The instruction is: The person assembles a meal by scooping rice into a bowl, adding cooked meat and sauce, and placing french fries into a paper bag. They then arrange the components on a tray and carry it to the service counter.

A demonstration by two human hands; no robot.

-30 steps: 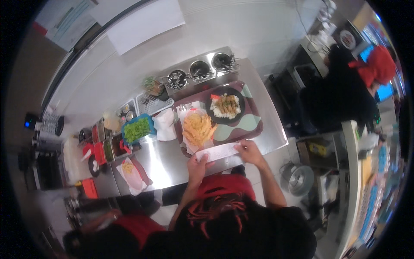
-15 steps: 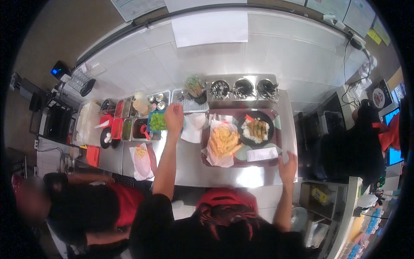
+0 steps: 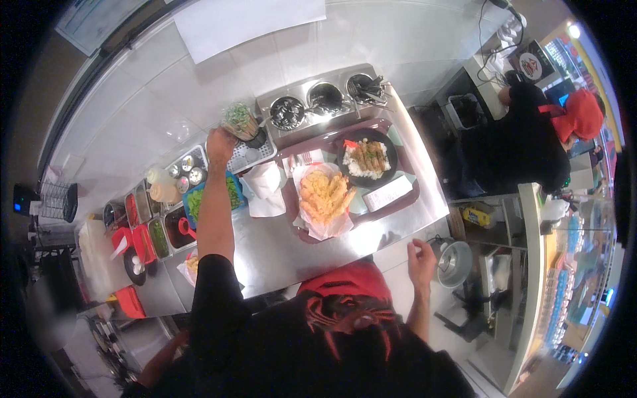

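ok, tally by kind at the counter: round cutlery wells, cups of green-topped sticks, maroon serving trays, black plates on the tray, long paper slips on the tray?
Round cutlery wells: 3
Cup of green-topped sticks: 1
Maroon serving tray: 1
Black plate: 1
Long paper slip: 1
Total: 7

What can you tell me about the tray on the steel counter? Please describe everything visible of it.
The tray is maroon with pale green patches, has rounded corners and a raised rim, and looks like plastic. It lies flat on the steel counter, carrying fried food on white paper, a dark round plate of rice, a white slip and what looks like cutlery, which hide much of its surface. Neither the left hand nor the right hand touches it.
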